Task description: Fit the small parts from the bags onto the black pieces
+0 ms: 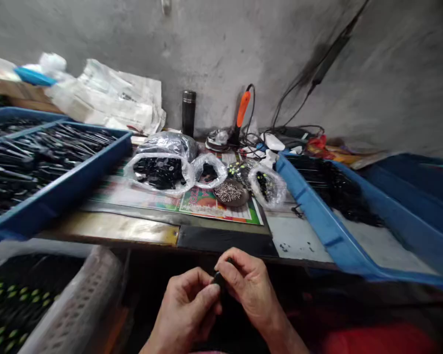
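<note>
I hold a small dark piece [218, 279] in front of the tabletop [299, 238], near its front edge. My left hand [188, 305] pinches it between thumb and curled fingers; my right hand [249, 282] closes on it from the other side, fingertips almost meeting the left's. My fingers cover most of it, so I can't tell its full shape. Beyond, a round dish [240, 200] of small metal screws [229, 190] sits between open plastic bags [187, 176] of black parts. Blue trays stand left [84, 179] and right [317, 216].
</note>
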